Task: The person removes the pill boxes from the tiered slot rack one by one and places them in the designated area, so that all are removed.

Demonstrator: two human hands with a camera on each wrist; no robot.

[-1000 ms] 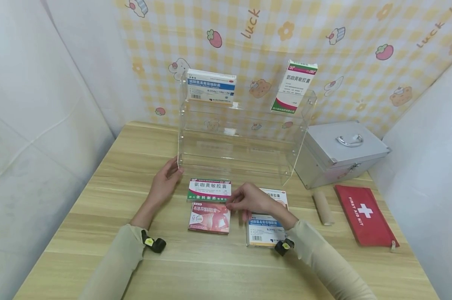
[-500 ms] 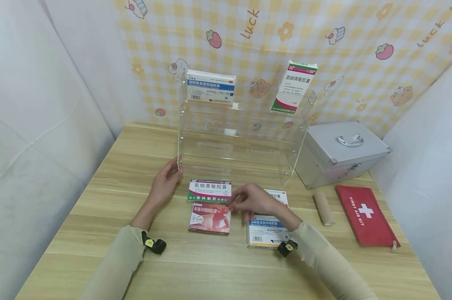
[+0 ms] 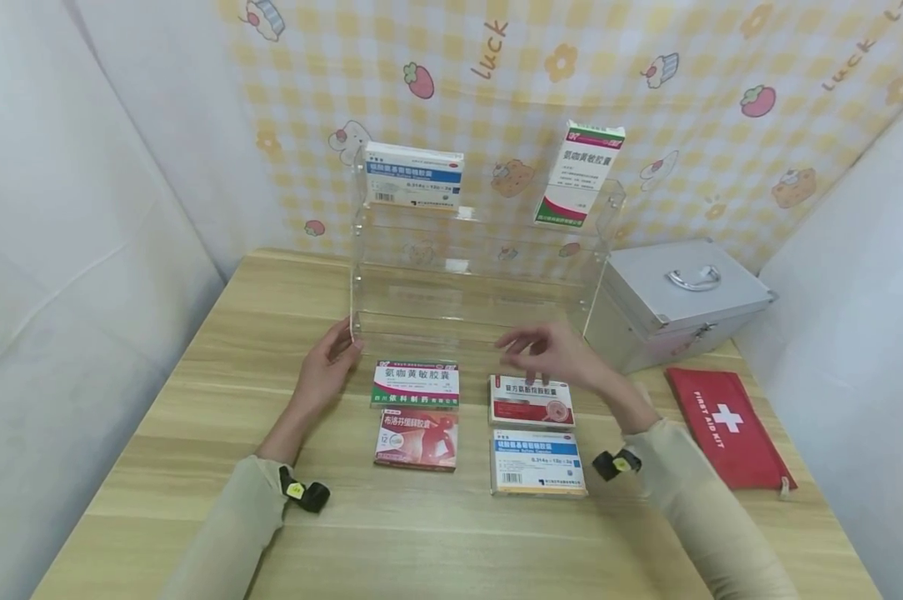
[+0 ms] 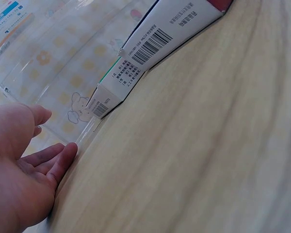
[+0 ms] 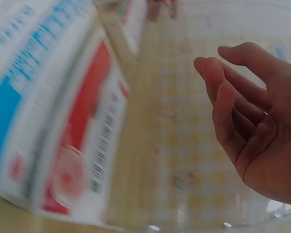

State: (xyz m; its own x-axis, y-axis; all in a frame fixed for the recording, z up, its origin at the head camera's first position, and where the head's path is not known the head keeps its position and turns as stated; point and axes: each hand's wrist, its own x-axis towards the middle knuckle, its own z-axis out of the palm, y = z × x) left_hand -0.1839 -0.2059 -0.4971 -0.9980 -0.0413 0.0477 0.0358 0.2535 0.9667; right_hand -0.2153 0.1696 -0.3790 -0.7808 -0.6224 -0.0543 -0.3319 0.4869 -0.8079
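In the head view, my left hand [image 3: 326, 367] holds the lower left corner of a clear acrylic tiered rack [image 3: 406, 329], thumb in front and fingers at the side panel. My right hand [image 3: 552, 354], fingers loosely bent and holding nothing, hovers over a red-and-white medicine box [image 3: 530, 410]. Below that box lies a blue-and-white one [image 3: 539, 471]. To the left, a green-and-white medicine box [image 3: 416, 385] lies above a red one [image 3: 417, 440]. The right wrist view shows the thumb and fingers [image 5: 225, 102] apart from the boxes.
On the rack's top tier stand a blue-and-white box [image 3: 414, 179] at left and an upright green-and-white box [image 3: 579, 179] at right. A silver case [image 3: 684, 292] sits right of the rack. A red first aid pouch [image 3: 729, 429] lies on the wooden table [image 3: 391, 542].
My right hand has left the red box at the left and moved up and right, uncovering the red-and-white box. My left hand stays at the rack. The head view has shifted slightly.
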